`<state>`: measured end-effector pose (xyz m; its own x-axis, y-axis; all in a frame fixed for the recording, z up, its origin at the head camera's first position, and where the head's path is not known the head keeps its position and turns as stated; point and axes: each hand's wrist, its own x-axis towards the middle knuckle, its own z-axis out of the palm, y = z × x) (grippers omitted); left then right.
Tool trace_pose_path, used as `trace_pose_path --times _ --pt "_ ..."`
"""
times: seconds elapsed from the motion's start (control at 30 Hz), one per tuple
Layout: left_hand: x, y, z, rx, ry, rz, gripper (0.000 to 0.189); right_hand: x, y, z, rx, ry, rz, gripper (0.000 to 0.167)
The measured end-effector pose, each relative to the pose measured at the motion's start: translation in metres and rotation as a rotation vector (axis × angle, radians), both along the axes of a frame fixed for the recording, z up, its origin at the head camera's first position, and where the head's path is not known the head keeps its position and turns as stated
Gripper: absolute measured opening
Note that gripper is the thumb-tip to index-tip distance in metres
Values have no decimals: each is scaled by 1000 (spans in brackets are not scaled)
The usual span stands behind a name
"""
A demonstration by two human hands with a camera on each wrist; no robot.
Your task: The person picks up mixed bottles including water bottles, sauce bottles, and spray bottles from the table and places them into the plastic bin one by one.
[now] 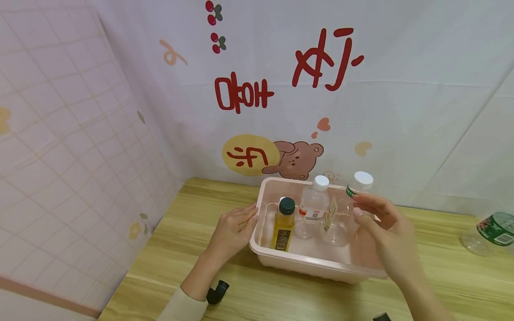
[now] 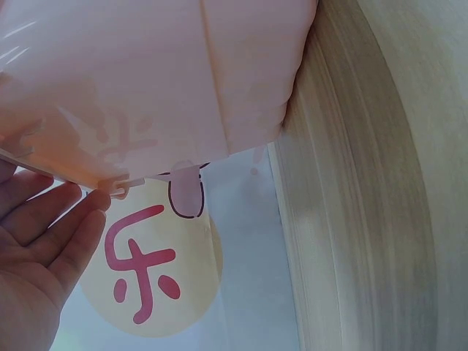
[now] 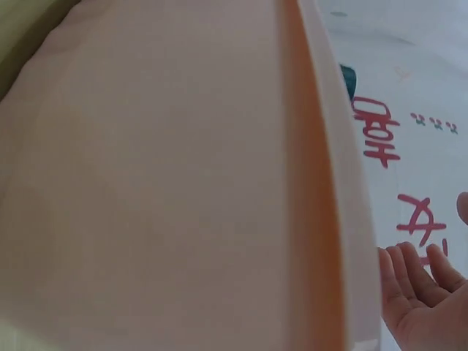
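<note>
A pale pink plastic basin (image 1: 297,256) stands on the wooden table. My left hand (image 1: 233,229) touches the outside of its left rim, fingertips and thumb right at the edge. Inside stand a bottle of yellow liquid with a dark green cap (image 1: 284,229), a clear bottle with a white cap (image 1: 314,203), and a clear bottle with a white cap and green label (image 1: 363,180) at the right. My right hand (image 1: 391,236) is over the basin's right side, its fingers overlapping that bottle. In the right wrist view, the fingers (image 3: 413,281) are spread apart with nothing seen between them.
Another clear bottle with a green label (image 1: 495,229) lies on the table at the right. A black curved object (image 1: 217,292) is beside my left sleeve, and a small dark piece (image 1: 381,317) is at the front edge. A printed cloth wall (image 1: 421,133) rises behind.
</note>
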<state>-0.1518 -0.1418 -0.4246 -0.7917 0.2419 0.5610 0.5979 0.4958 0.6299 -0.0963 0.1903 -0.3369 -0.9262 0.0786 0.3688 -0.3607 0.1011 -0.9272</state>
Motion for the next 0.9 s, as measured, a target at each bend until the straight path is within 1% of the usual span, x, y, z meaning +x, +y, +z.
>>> trace_pose_path --times 0.13,0.23,0.33,0.4,0.57,0.6,0.63,0.8,0.83,0.9 --pt "1 0 -1 4 -3 2 29 1 20 -6 -69 37 15 31" --pt "1 0 0 11 -5 1 29 3 35 -9 -103 47 1 30" --pt "2 0 0 14 -11 1 29 5 49 -12 -104 48 -41 30" --pt "2 0 0 13 -16 0 29 5 59 -15 -89 52 -75 30" --pt "2 0 -1 8 -19 9 30 4 86 -24 -46 70 -125 32" --pt "2 0 -1 8 -19 9 29 4 91 -25 -22 67 -144 33" --pt "3 0 -1 7 -18 10 30 4 96 -26 35 61 -175 34" --pt "2 1 -1 16 -15 3 30 6 117 -26 359 19 -374 32" --pt "2 1 -1 18 -15 2 30 7 121 -26 406 11 -404 32" --pt "2 2 -1 21 -16 0 30 7 132 -26 442 0 -440 32"
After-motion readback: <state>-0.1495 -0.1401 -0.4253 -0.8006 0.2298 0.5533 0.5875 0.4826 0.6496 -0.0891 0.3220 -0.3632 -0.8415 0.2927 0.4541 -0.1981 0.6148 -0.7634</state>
